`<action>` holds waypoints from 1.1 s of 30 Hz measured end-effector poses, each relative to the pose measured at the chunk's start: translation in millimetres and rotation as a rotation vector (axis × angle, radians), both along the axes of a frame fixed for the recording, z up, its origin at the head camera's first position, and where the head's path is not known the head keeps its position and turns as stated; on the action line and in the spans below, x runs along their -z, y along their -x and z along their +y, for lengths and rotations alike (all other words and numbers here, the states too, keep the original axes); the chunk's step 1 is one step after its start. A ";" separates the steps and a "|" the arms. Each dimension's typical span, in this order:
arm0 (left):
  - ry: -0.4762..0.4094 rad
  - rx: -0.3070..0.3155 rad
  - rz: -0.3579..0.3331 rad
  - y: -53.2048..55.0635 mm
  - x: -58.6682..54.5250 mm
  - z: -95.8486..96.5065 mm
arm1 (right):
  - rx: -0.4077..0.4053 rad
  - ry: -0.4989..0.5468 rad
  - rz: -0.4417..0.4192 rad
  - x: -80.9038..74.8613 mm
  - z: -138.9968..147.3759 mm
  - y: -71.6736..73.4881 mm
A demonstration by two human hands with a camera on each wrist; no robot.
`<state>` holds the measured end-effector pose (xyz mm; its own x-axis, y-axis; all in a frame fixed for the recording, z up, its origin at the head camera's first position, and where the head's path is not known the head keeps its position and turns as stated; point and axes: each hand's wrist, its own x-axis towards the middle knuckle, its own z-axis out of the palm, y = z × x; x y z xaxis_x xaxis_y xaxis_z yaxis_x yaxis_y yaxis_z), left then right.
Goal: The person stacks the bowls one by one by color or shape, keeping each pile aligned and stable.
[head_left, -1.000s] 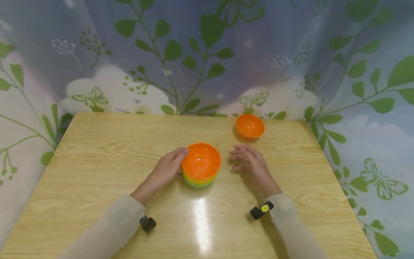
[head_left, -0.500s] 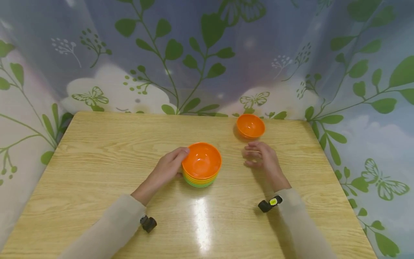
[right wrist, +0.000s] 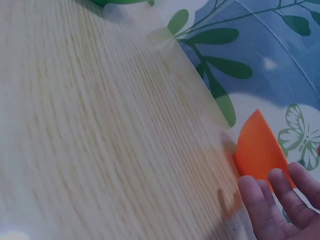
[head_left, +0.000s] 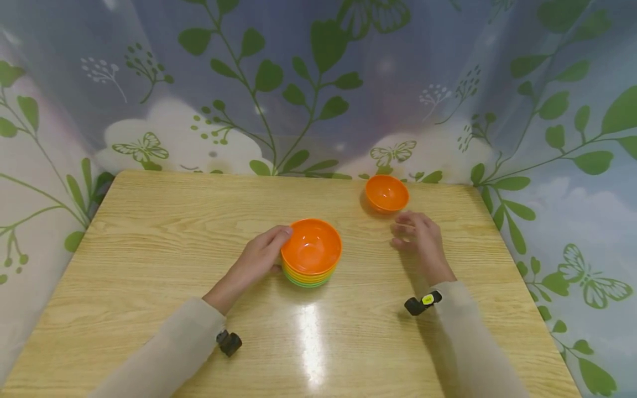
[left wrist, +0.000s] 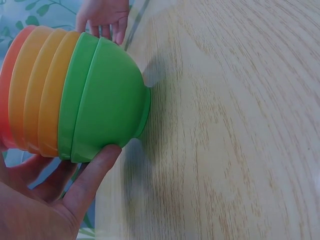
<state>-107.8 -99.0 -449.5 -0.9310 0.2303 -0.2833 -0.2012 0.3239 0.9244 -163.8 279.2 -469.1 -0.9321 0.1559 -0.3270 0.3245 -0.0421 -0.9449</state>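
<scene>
My left hand grips the left side of a stack of bowls, thumb at the rim. In the left wrist view the nested stack shows an orange-red bowl on top, yellow-orange ones in the middle and green ones at the bottom. A lone orange bowl stands upright near the table's back edge, right of the stack. Just in front of it is my right hand, fingers loosely bent with nothing in them. In the right wrist view the fingers partly cover that orange bowl; contact cannot be told.
The wooden table backs onto a curtain printed with leaves and butterflies, which also hangs along both sides. Dark wrist cameras are strapped over both sleeves.
My right hand has moved right and away from me, from beside the stack to the front of the lone orange bowl. The left hand and the stack have stayed put.
</scene>
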 end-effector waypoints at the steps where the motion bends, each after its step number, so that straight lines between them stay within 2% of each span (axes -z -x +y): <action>1: 0.001 -0.003 -0.003 0.0 0.0 0.1 | 0.007 -0.006 -0.005 -0.2 1.5 1.1; 7: 0.008 -0.006 0.006 0.1 0.4 -0.1 | 0.067 -0.021 -0.031 -0.8 7.5 8.5; 13: 0.011 -0.005 0.017 0.3 1.2 0.4 | 0.135 -0.049 -0.016 0.2 11.7 16.2; 20: 0.021 -0.012 0.015 0.2 0.9 0.3 | 0.139 -0.056 -0.008 2.6 13.9 26.5; 27: 0.007 -0.015 0.010 0.1 1.2 0.3 | 0.139 -0.075 -0.045 6.3 15.3 36.8; 33: 0.013 -0.016 0.004 0.0 1.8 0.3 | 0.105 -0.079 -0.048 9.8 12.7 43.7</action>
